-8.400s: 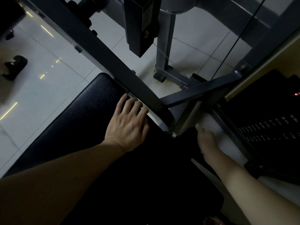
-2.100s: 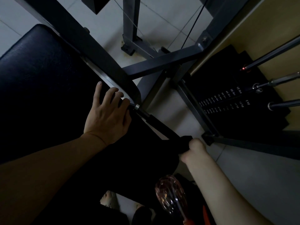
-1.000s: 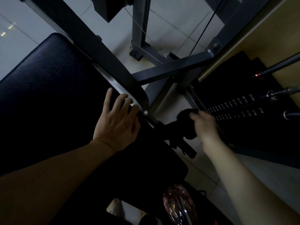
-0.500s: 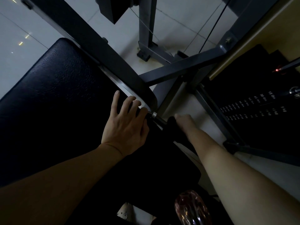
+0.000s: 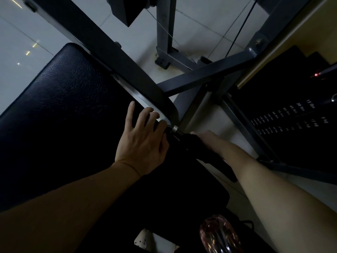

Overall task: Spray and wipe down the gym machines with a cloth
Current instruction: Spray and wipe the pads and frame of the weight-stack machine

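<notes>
Left grip (image 5: 142, 143): fingers apart, flat on seat pad (image 5: 63, 106)
Right grip (image 5: 209, 141): clamped on cloth (image 5: 191, 145) around handle (image 5: 225, 169)
Risk: loosen up and your cloth probably slides off

Your seat pad (image 5: 69, 92) is black grained leather-look stuff with a faint sheen, and the frame beam (image 5: 113, 57) next to it is matt grey painted metal. The floor tiles (image 5: 21, 57) are glossy, and that cloth (image 5: 197, 145) of yours looks dark, soft, matt.

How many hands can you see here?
2. The left hand rests spread on the black pad; the right hand holds a dark cloth on the bar beside it.
</notes>
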Tool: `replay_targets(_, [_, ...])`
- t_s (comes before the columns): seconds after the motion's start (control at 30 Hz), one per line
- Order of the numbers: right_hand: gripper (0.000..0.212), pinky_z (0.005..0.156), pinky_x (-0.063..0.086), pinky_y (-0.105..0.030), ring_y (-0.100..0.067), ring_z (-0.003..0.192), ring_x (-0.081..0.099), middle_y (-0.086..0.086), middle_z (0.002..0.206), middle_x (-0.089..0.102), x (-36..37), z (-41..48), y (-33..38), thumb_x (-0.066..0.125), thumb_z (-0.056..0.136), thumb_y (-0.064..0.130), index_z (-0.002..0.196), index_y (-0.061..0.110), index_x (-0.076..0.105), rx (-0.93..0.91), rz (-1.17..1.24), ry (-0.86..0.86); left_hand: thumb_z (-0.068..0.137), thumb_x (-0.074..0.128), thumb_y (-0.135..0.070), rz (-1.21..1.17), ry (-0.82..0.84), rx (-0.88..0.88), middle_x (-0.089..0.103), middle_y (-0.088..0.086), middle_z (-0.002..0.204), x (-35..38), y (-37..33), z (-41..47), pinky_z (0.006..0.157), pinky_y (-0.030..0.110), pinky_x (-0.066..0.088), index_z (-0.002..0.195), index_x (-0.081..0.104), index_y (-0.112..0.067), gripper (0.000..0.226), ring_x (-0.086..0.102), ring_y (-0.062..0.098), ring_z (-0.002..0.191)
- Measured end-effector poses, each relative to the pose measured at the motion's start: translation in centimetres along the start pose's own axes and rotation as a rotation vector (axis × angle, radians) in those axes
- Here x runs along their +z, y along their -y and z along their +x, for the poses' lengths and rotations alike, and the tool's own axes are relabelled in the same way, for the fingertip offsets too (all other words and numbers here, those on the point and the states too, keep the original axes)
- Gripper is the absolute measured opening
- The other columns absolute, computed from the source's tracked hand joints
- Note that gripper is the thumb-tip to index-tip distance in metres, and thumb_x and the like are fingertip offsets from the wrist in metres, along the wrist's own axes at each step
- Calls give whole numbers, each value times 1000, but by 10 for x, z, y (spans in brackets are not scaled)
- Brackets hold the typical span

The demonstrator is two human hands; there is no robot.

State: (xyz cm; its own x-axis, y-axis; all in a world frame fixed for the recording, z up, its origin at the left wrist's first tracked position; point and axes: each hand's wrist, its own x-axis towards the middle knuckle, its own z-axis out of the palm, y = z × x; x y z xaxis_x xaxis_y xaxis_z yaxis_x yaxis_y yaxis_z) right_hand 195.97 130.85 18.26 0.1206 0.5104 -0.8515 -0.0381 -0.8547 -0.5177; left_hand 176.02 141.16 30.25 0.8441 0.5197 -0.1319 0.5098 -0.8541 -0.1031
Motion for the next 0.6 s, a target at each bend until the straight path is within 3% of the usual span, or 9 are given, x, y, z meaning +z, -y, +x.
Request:
replay_targets(0.07, [39, 76, 45, -33, -25, 73, 61, -17, 73, 63, -4, 5, -2, 49, 104, 21, 72, 2, 61, -19, -139, -147, 102, 35, -38, 2, -1, -3, 60, 10, 123, 0, 0, 0, 122, 63, 13, 115, 68, -14, 43, 46, 34, 133])
replay_targets(0.13, [44, 76, 50, -36, -33, 82, 66, -22, 86, 69, -11, -8, -8, 47, 105, 31, 81, -2, 65, -81, -164, -354, 102, 34, -38, 3, 5, -8, 60, 10, 123, -1, -1, 0, 122, 63, 13, 116, 67, -13, 43, 45, 34, 133])
replay_targets(0.2, [47, 69, 51, -31, -31, 81, 68, -18, 88, 71, -26, -35, -24, 49, 104, 41, 89, 1, 69, -107, -22, -399, 102, 34, -38, -1, 1, -9, 60, 10, 123, -1, -1, 0, 122, 63, 12, 117, 67, -13, 44, 45, 35, 133])
replay_targets(0.27, [32, 64, 50, -24, -18, 81, 68, -7, 92, 71, -37, -63, -40, 54, 101, 42, 97, 13, 69, -29, 84, -259, 101, 32, -39, -1, 8, -10, 60, 10, 124, -1, -1, 1, 122, 63, 12, 117, 67, -13, 46, 44, 34, 133])
replay_targets(0.37, [20, 72, 54, -24, -15, 86, 71, -3, 96, 74, -39, -77, -47, 59, 98, 42, 102, 25, 68, 28, 62, -26, 102, 31, -39, 10, 17, -4, 59, 10, 123, -2, 0, 1, 122, 63, 12, 116, 67, -14, 46, 43, 33, 133])
replay_targets(0.47, [40, 82, 57, -33, -20, 87, 74, -7, 96, 78, -32, -63, -32, 58, 94, 55, 103, 21, 77, 17, 27, 89, 101, 35, -38, 3, 4, -3, 60, 10, 123, -1, -1, 0, 122, 63, 14, 116, 68, -13, 44, 45, 34, 133])
replay_targets(0.6, [69, 77, 52, -38, -31, 85, 67, -21, 100, 74, -22, -35, -21, 60, 79, 77, 109, 17, 77, 113, 84, 167, 102, 35, -38, 0, -12, 0, 61, 10, 123, 2, 0, 0, 122, 63, 14, 114, 68, -13, 43, 46, 34, 133])
